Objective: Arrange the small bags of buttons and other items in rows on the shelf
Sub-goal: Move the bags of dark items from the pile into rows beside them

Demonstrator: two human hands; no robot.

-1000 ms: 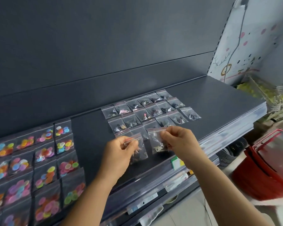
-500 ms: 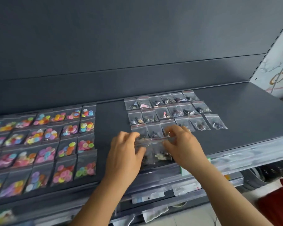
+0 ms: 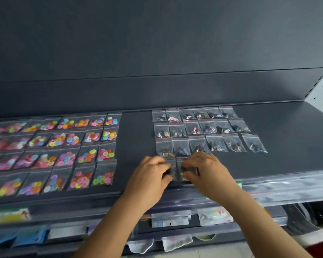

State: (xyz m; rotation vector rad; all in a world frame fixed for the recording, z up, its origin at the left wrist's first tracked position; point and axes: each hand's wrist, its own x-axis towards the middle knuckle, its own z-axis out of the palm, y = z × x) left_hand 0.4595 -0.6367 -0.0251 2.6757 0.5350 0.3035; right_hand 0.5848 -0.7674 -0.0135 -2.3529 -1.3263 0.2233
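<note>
Both hands set two clear bags down to start a fourth, nearest row: left hand (image 3: pixel 149 174) holds the left bag (image 3: pixel 171 169), right hand (image 3: pixel 206 170) the right bag (image 3: pixel 185 171), on the shelf (image 3: pixel 287 146). Next: release them flat, aligned under the third row (image 3: pixel 209 144).

two bare forearms, no visible sleeves

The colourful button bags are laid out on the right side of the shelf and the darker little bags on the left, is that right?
Not quite. The head view shows the sides swapped: the colourful button bags lie on the left of the shelf, the darker little bags on the right.
</note>
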